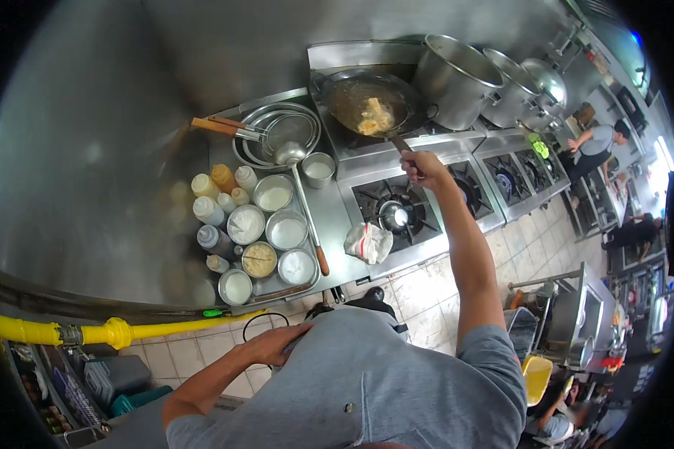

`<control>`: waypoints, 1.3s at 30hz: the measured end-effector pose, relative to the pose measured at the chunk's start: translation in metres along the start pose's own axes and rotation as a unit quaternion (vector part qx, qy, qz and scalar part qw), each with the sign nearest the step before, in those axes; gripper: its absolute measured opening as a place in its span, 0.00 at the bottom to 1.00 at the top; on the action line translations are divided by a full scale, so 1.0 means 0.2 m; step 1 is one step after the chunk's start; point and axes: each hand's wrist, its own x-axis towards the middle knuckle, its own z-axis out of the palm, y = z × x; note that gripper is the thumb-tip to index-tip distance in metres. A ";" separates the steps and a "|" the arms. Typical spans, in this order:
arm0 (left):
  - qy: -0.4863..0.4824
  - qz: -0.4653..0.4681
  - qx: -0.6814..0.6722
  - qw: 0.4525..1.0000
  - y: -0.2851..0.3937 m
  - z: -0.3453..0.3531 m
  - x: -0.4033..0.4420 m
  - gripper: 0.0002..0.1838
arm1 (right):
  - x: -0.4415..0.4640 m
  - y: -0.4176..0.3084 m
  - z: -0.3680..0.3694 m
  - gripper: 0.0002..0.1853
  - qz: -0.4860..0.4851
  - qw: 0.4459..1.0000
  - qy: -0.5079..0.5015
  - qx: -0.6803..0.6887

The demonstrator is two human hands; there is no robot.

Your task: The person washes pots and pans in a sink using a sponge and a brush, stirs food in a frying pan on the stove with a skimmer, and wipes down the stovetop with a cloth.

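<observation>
My right hand (pixel 421 168) is closed around the dark handle (pixel 400 142) at the near rim of a blackened pan (pixel 341 112) on the back burner. Yellowish, battered-looking food (pixel 376 116) sits in brown, bubbling liquid in the pan. My left hand (pixel 275 344) rests against my side at the waist, fingers laid along the grey shirt (pixel 397 374); its fingertips are partly hidden. Below my right forearm, a crumpled white cloth (pixel 368 242) with a red stripe lies at the stove's front edge.
Tall steel pots (pixel 457 86) stand right of the pan. To the left are strainers (pixel 277 131), a long-handled ladle (pixel 307 202), squeeze bottles (pixel 206 211) and several bowls of powder or liquid (pixel 287 229). A yellow pipe (pixel 116 333) runs low at left. Other people (pixel 595 142) work at right.
</observation>
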 end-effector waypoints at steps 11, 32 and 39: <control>0.024 0.099 -0.009 0.995 -0.19 0.13 0.06 0.68 | 0.03 0.09 0.01 0.10 -0.065 0.992 0.071 -0.078; 0.085 -0.126 -0.040 0.988 -0.35 0.19 0.05 0.52 | 0.08 0.11 -0.17 0.21 -0.197 0.801 0.294 -0.483; 0.144 -0.077 -0.114 0.980 -0.47 0.33 -0.03 0.54 | 0.20 0.14 -0.28 0.20 -0.203 0.771 0.329 -0.506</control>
